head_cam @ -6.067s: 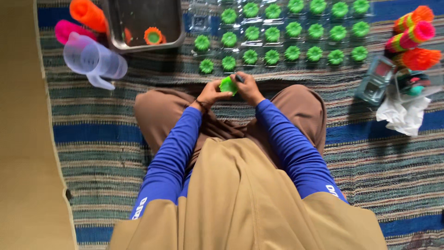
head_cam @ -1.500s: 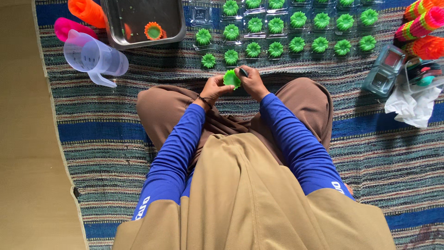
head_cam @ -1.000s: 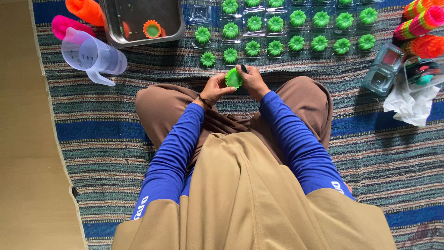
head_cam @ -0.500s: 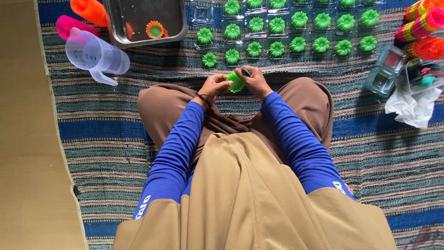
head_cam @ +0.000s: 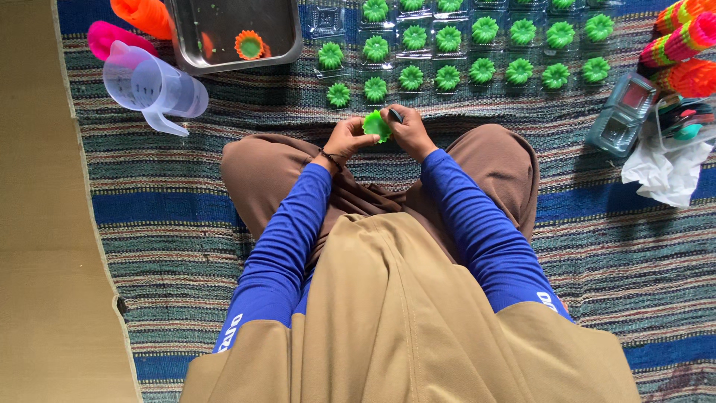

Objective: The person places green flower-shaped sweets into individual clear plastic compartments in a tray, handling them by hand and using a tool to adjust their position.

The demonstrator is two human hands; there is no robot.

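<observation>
I sit cross-legged on a striped mat (head_cam: 149, 194). Both hands meet in front of my knees around one green flower-shaped cake (head_cam: 375, 124). My left hand (head_cam: 347, 139) grips its left side. My right hand (head_cam: 406, 130) pinches its right side, with a small dark tool tip showing between the fingers. Just beyond my hands lie rows of several green cakes (head_cam: 447, 56), most of them in clear plastic cups.
A metal tray (head_cam: 227, 56) at the back left holds an orange fluted mould (head_cam: 250, 45). A clear measuring jug (head_cam: 153, 86) lies beside pink and orange moulds. Stacked clear containers (head_cam: 620, 116), coloured moulds (head_cam: 682, 45) and a white cloth (head_cam: 660, 168) sit on the right.
My hands stay together on the green cake, turning it slightly. The view has shifted a little; nothing was put down or picked up.
</observation>
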